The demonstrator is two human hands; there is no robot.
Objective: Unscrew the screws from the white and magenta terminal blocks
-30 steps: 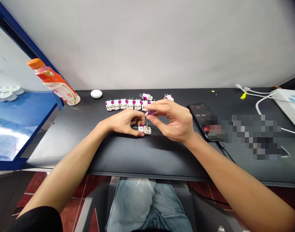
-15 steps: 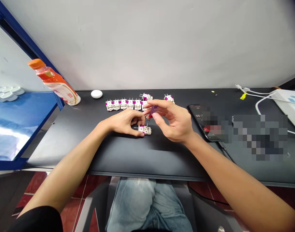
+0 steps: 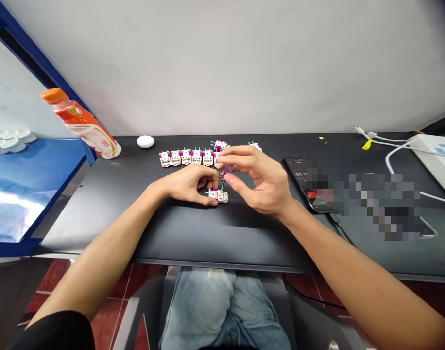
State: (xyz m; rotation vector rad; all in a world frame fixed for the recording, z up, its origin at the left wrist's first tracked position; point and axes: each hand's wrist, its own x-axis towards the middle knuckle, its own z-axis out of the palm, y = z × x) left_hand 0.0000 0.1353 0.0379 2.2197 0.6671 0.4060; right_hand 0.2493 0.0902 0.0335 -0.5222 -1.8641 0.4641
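Between the thumb and fingers of my left hand (image 3: 191, 183) a small white-and-purple part with metal pins (image 3: 218, 195) is held down on the black table. My right hand (image 3: 262, 180) pinches the purple handle of a small screwdriver (image 3: 229, 168) just above it. The screwdriver's thin shaft slants down to the part; whether its tip sits in a screw is too small to tell. Behind my hands stands a row of similar white-and-purple parts (image 3: 186, 156), partly covered by my right fingers. Another such part (image 3: 220, 145) lies behind the row, and one more (image 3: 257, 146) is to the right.
A bottle with an orange cap (image 3: 86, 124) and a white oval object (image 3: 145, 141) are at the back left. To the right lie a phone (image 3: 299, 176), a blurred patch, white cables (image 3: 390, 158) and a white box (image 3: 436, 160). A wall rises behind the table.
My right fingers have shifted slightly left and down, and the screwdriver handle stands turned between them. My left hand and the part it holds have stayed in place.
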